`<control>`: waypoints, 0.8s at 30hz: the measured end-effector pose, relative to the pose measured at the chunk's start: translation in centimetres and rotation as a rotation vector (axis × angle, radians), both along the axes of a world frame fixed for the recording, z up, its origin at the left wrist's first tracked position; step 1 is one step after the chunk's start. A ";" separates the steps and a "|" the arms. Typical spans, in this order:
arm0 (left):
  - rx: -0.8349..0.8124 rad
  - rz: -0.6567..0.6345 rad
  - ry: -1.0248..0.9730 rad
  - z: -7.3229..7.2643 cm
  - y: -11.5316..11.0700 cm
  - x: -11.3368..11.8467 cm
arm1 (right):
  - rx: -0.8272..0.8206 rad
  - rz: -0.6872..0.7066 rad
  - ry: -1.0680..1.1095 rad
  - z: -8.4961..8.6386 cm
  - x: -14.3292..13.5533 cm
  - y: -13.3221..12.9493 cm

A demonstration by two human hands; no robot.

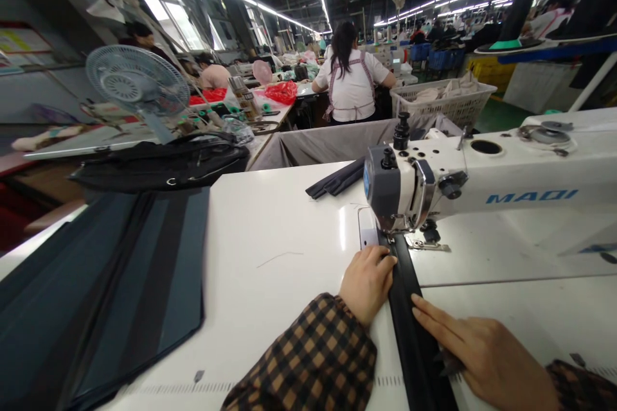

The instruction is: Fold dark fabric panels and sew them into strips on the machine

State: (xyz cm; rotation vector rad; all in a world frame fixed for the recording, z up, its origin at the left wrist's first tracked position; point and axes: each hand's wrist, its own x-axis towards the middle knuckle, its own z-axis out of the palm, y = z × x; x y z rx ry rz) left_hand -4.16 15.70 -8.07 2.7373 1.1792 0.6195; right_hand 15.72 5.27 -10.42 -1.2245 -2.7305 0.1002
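Note:
A long black fabric strip runs from the near table edge up under the presser foot of a white sewing machine. My left hand is just in front of the needle area, its curled fingers closed on the strip's left edge. On the strip's right side, my right hand rests two outstretched fingertips. Beneath its palm a dark, pointed tool pokes out, looking like thread snips; most of it is hidden by the hand. Several short black strips lie behind, left of the machine head.
Dark folded panels cover the table's left side, with a black bag behind them. A loose thread lies on the white tabletop. Beyond are a fan, a basket of fabric and a seated co-worker.

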 end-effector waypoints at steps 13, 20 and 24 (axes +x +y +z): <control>-0.123 -0.238 -0.064 0.6 -4.7 -1.3 | 0.032 -0.054 0.029 1.3 -0.3 -2.6; -0.165 -0.288 -0.045 1.2 -10.4 -2.3 | 0.132 0.016 0.211 2.3 -1.1 -6.0; -0.220 -0.327 -0.053 1.9 -8.5 -1.8 | 0.180 0.010 0.236 3.3 -1.5 -5.7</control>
